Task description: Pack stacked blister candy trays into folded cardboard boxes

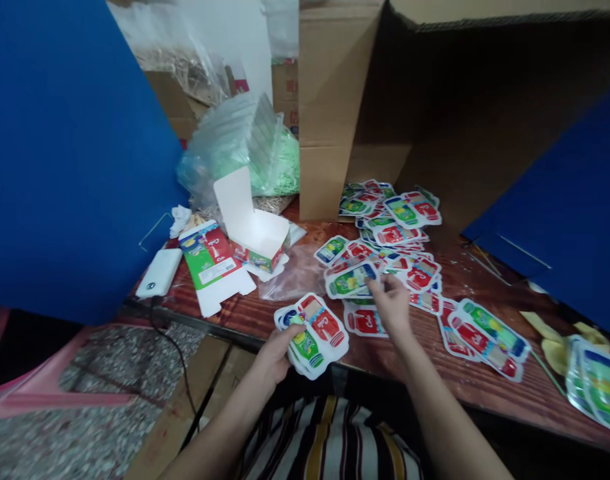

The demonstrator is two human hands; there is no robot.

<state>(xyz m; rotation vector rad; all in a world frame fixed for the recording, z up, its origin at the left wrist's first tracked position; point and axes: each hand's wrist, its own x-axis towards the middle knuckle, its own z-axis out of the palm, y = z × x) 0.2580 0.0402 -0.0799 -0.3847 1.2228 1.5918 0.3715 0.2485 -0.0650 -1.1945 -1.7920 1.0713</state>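
Observation:
My left hand (276, 353) is closed around a small stack of printed die-cut cards (315, 333), red, green and blue, held over the near table edge. My right hand (392, 303) pinches one more card (351, 279) by its right end, lifted just above the scattered pile of cards (395, 240) in the middle of the wooden table (485, 387). Both forearms reach up from the bottom of the view over a striped garment.
An open small white carton (255, 230) and a flat unfolded carton (212, 263) lie left of the pile, beside a white power bank (159, 272). A large cardboard box (335, 113) stands behind, blue panels (59, 153) on both sides, bagged green shred (245, 143) at back. More cards (597, 390) lie far right.

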